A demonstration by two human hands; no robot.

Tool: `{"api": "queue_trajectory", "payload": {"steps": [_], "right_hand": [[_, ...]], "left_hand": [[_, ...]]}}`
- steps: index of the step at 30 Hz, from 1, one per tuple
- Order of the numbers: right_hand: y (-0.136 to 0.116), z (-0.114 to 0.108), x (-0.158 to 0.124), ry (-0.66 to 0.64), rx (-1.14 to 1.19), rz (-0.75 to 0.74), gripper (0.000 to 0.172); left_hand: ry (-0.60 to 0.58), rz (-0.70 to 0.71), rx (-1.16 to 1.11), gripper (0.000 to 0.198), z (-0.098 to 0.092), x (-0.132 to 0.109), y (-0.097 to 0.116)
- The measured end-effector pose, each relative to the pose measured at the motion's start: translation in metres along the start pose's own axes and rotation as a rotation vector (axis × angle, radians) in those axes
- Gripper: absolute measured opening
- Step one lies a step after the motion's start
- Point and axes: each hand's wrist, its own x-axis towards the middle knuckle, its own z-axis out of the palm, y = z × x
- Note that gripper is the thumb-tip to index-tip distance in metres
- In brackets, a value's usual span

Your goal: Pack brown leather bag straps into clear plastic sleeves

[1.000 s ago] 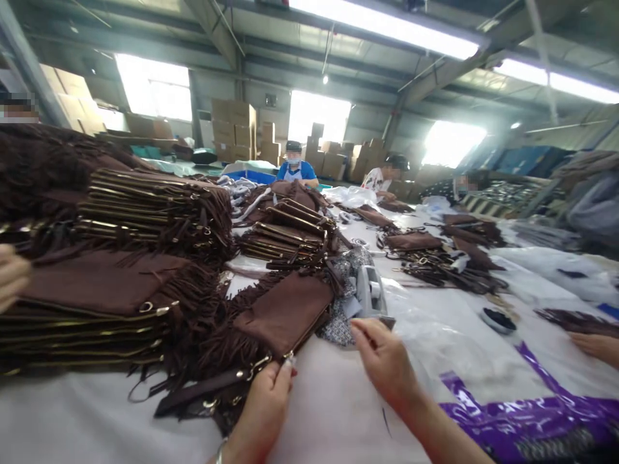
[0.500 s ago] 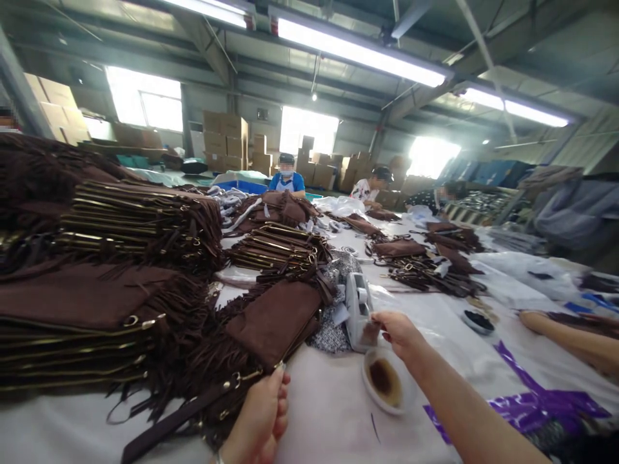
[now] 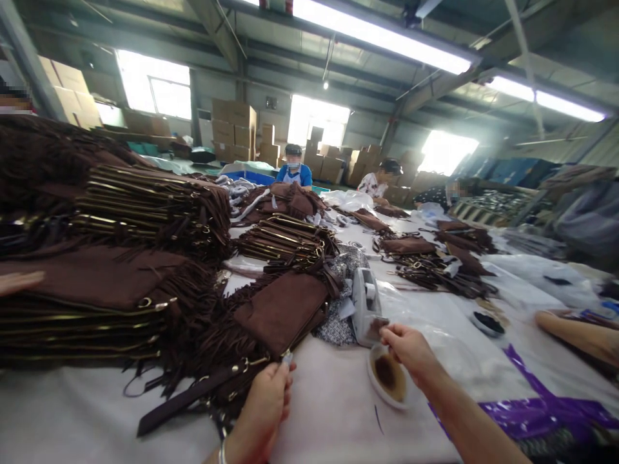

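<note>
My left hand point(image 3: 265, 403) is closed in a pinch at the zip end of a brown fringed bag point(image 3: 283, 312), which lies flat on the table. A small pale, shiny bit point(image 3: 287, 358) shows at its fingertips. My right hand point(image 3: 411, 351) pinches a short piece of tape point(image 3: 380, 323) at the front end of the grey tape dispenser point(image 3: 363, 299). Just below that hand sits a white bowl point(image 3: 371, 381) with dark brown liquid. A strap point(image 3: 186, 399) with gold clasps trails from the bag toward me.
Stacks of brown fringed bags point(image 3: 91, 277) rise on the left, where another person's hand point(image 3: 19, 282) rests. Purple plastic point(image 3: 546, 412) and a small dark-filled dish point(image 3: 487, 323) lie right, near another person's arm point(image 3: 570, 332). Several co-workers sit across the table.
My right hand has drawn slightly away from the dispenser, toward me. Another person's hand has come into view at the left edge. My left hand keeps its pinch; the view has shifted slightly.
</note>
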Motion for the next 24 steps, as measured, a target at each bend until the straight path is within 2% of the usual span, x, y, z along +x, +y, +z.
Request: {"api": "queue_trajectory", "payload": {"steps": [4, 6, 8, 10, 12, 15, 20, 24], "right_hand": [[0.004, -0.011, 0.009, 0.044, -0.615, -0.226, 0.024], [0.002, -0.013, 0.003, 0.031, -0.737, -0.295, 0.026], [-0.006, -0.010, -0.010, -0.090, -0.681, -0.361, 0.027], [-0.020, 0.001, -0.028, -0.290, -0.536, -0.428, 0.027], [-0.036, 0.021, -0.044, -0.481, -0.404, -0.469, 0.026], [-0.055, 0.062, -0.056, -0.658, -0.270, -0.501, 0.024], [-0.061, 0.121, -0.048, -0.730, -0.215, -0.442, 0.024], [-0.058, 0.138, -0.042, -0.731, -0.201, -0.387, 0.022]], "left_hand": [[0.035, 0.035, 0.087, 0.050, 0.001, 0.002, -0.006], [0.050, 0.069, 0.123, 0.046, 0.001, 0.004, -0.009], [0.076, 0.110, 0.164, 0.044, 0.001, 0.005, -0.012], [0.106, 0.150, 0.212, 0.042, 0.000, 0.006, -0.015], [0.126, 0.178, 0.273, 0.040, 0.000, 0.006, -0.015], [0.140, 0.209, 0.380, 0.034, 0.000, 0.004, -0.013], [0.161, 0.304, 0.527, 0.030, -0.001, -0.001, -0.007], [0.158, 0.332, 0.585, 0.029, 0.000, -0.001, -0.006]]}}
